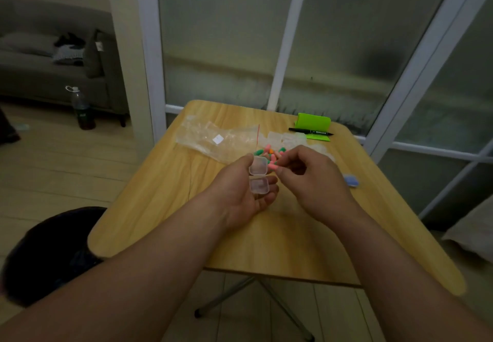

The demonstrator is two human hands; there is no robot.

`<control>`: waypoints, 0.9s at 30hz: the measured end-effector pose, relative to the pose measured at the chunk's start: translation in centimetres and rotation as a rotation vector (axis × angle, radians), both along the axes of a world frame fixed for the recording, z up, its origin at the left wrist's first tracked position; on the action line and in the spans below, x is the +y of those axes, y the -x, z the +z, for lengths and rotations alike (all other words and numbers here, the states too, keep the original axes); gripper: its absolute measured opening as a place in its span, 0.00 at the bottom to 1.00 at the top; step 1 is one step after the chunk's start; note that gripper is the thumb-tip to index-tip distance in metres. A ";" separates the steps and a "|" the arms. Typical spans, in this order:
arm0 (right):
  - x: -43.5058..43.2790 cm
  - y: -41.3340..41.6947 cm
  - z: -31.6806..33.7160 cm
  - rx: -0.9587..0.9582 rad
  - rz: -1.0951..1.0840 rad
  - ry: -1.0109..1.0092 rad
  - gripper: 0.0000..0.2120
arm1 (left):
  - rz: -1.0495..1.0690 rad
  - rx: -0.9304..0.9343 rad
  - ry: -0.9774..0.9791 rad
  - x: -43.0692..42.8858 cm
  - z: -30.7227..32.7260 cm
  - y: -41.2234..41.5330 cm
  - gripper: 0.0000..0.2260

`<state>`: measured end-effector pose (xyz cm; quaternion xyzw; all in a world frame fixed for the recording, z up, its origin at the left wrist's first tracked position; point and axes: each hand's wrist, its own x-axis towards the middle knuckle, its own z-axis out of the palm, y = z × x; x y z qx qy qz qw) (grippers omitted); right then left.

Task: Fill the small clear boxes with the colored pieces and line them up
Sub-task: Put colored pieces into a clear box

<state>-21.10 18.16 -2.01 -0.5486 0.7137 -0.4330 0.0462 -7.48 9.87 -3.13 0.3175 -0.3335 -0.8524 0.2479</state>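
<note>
The left hand [238,191] lies palm up over the table [165,208], its fingers curled round a small clear box [258,184] with the lid hinged open. Just beside it, the right hand [316,179] pinches a pink piece [273,166] between thumb and fingertips, right at the box's lid. Just past both hands lies a heap of colored pieces [268,152]; beyond the right hand sit more clear boxes [286,139], and beyond the left a plastic bag [210,139].

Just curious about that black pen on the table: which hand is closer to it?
Right. The right hand pinches a pink piece directly on the near side of the pen; the left hand, holding the open clear box, is further off to the left.
</note>
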 end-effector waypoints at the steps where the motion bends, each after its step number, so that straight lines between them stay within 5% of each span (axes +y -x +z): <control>1: 0.2 -0.3 0.0 0.018 0.038 -0.011 0.04 | 0.000 0.011 -0.002 0.0 0.0 0.0 0.22; 6: 0.3 -1.0 -0.4 0.186 0.104 -0.089 0.04 | -0.026 0.041 -0.005 0.2 -0.2 0.1 0.22; 14: 0.2 -0.9 -0.3 0.128 0.108 -0.137 0.04 | -0.026 0.067 -0.013 0.1 -0.2 0.6 0.23; 19: -0.3 2.0 -0.9 -0.003 -0.142 -0.037 0.04 | 0.055 -0.026 -0.035 -0.3 0.0 0.5 0.25; 27: -2.7 2.9 -3.3 0.198 -0.251 -0.103 0.10 | 0.081 -0.073 -0.033 -0.8 0.0 -0.2 0.24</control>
